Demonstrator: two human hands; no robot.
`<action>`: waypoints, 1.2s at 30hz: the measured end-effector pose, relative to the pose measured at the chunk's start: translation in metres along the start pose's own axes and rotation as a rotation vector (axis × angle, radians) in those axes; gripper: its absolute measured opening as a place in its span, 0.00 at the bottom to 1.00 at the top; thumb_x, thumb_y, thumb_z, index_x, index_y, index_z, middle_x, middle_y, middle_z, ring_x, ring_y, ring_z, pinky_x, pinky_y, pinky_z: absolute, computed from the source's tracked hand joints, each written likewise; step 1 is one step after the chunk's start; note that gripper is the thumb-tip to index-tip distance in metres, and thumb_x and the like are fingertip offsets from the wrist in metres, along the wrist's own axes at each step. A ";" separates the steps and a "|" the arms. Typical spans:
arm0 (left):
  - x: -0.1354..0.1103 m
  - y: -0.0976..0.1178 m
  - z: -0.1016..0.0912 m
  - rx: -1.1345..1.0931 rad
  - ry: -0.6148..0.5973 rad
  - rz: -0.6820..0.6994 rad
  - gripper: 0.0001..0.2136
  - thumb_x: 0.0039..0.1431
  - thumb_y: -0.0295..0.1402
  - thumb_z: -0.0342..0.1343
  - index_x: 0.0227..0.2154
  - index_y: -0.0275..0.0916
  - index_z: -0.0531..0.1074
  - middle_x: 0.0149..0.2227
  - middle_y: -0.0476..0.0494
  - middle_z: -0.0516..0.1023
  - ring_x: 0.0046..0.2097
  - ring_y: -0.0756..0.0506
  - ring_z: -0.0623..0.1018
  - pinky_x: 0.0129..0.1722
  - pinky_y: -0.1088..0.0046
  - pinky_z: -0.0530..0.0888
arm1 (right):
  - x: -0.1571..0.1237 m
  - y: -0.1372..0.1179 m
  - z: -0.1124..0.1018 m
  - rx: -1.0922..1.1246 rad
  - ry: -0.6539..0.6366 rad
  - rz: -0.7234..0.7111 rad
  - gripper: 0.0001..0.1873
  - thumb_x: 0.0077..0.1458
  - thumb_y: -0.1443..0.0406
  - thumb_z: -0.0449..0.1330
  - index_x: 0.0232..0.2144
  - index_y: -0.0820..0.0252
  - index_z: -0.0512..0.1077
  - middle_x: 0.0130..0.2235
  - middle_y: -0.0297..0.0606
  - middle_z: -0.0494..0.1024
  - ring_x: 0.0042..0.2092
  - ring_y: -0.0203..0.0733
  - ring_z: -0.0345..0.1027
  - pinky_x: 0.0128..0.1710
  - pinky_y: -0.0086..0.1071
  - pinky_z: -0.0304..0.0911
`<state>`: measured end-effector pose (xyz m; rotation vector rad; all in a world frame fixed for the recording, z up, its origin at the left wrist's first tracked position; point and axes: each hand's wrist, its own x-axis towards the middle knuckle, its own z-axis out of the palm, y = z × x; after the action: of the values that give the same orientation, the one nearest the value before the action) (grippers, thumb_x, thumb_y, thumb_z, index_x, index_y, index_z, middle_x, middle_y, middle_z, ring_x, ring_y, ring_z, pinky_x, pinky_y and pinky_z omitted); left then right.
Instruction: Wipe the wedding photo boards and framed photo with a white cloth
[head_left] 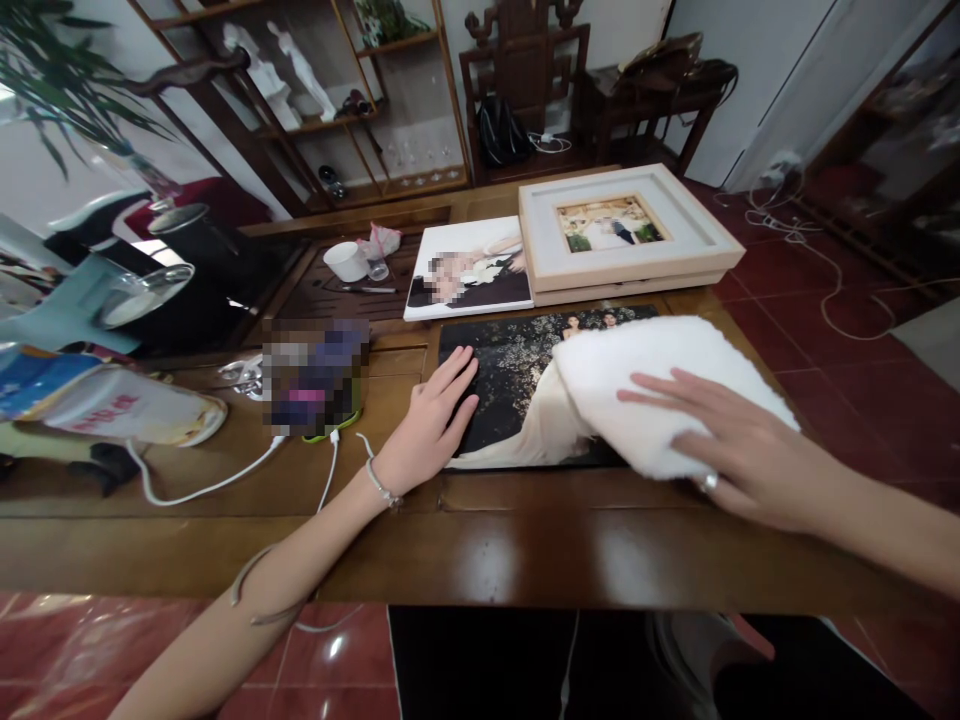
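A dark photo panel (510, 380) with a wedding picture lies flat on the wooden table. My left hand (431, 415) rests on its left edge, fingers stretched out and holding nothing. Over the right part of the panel is a folded white fluffy cloth (622, 365), which hides that side of the picture. My right hand (739, 450) presses on this cloth and grips it, with two fingers extended across the top and the others bent at its lower edge.
Behind the panel lie a white-edged photo print (469, 270) and a thick framed picture (630, 225). To the left are a blurred-out phone (315, 380) with white cables, a plastic food bag (112, 400), a white cup (346, 262) and a dark kettle (187, 250).
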<state>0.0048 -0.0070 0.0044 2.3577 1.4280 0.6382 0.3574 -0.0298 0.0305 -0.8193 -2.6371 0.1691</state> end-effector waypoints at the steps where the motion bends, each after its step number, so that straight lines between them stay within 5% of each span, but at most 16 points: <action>1: 0.000 0.000 -0.001 0.002 -0.011 -0.002 0.22 0.69 0.35 0.41 0.64 0.41 0.55 0.68 0.35 0.53 0.69 0.40 0.52 0.62 0.48 0.57 | 0.006 0.015 -0.003 -0.027 -0.011 0.032 0.16 0.48 0.75 0.52 0.35 0.55 0.74 0.64 0.42 0.62 0.66 0.50 0.49 0.64 0.52 0.49; 5: 0.001 0.001 -0.003 0.013 -0.049 -0.022 0.22 0.70 0.35 0.41 0.64 0.41 0.54 0.68 0.35 0.52 0.69 0.40 0.51 0.62 0.48 0.57 | 0.029 0.068 -0.016 -0.091 -0.057 0.178 0.16 0.56 0.70 0.47 0.39 0.64 0.73 0.61 0.56 0.65 0.60 0.56 0.59 0.56 0.54 0.57; 8: 0.002 0.002 -0.003 0.014 -0.049 -0.031 0.22 0.70 0.35 0.41 0.64 0.40 0.54 0.68 0.35 0.52 0.69 0.41 0.51 0.62 0.49 0.57 | 0.033 0.080 -0.020 -0.107 -0.111 0.176 0.14 0.57 0.67 0.47 0.39 0.64 0.71 0.59 0.61 0.65 0.58 0.61 0.62 0.50 0.57 0.64; 14: 0.002 0.002 -0.002 0.009 -0.034 -0.032 0.22 0.69 0.34 0.41 0.64 0.39 0.54 0.68 0.35 0.52 0.69 0.41 0.51 0.63 0.50 0.56 | -0.001 0.030 -0.002 -0.033 0.074 0.026 0.10 0.49 0.73 0.52 0.34 0.56 0.65 0.66 0.46 0.57 0.66 0.57 0.49 0.63 0.61 0.48; 18: 0.001 0.000 0.000 0.002 -0.014 -0.010 0.22 0.69 0.35 0.41 0.64 0.40 0.54 0.68 0.35 0.52 0.69 0.41 0.52 0.63 0.50 0.57 | -0.023 -0.019 0.004 0.066 0.062 -0.030 0.12 0.45 0.77 0.52 0.28 0.55 0.62 0.67 0.38 0.56 0.66 0.58 0.47 0.64 0.63 0.44; 22: 0.001 0.000 -0.001 0.022 -0.032 -0.011 0.22 0.69 0.35 0.40 0.64 0.39 0.54 0.68 0.35 0.52 0.69 0.41 0.51 0.63 0.50 0.57 | -0.028 -0.041 0.004 0.085 0.042 -0.115 0.09 0.46 0.75 0.52 0.21 0.57 0.60 0.67 0.41 0.54 0.66 0.61 0.48 0.63 0.65 0.45; 29: 0.002 0.000 -0.004 0.067 -0.076 0.013 0.23 0.69 0.34 0.40 0.65 0.39 0.52 0.69 0.34 0.51 0.70 0.41 0.50 0.63 0.50 0.56 | 0.001 0.014 0.001 -0.057 0.021 -0.123 0.13 0.45 0.75 0.52 0.32 0.58 0.70 0.64 0.47 0.61 0.66 0.58 0.49 0.62 0.62 0.49; 36: 0.002 0.001 -0.004 0.045 -0.075 -0.009 0.22 0.70 0.35 0.39 0.65 0.39 0.53 0.69 0.35 0.51 0.70 0.41 0.50 0.63 0.50 0.56 | 0.042 0.064 -0.007 -0.139 -0.004 0.072 0.17 0.49 0.74 0.53 0.42 0.61 0.72 0.60 0.53 0.66 0.62 0.59 0.58 0.59 0.58 0.58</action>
<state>0.0042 -0.0059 0.0090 2.3815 1.4340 0.5150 0.3614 0.0470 0.0356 -0.9614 -2.6484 0.0065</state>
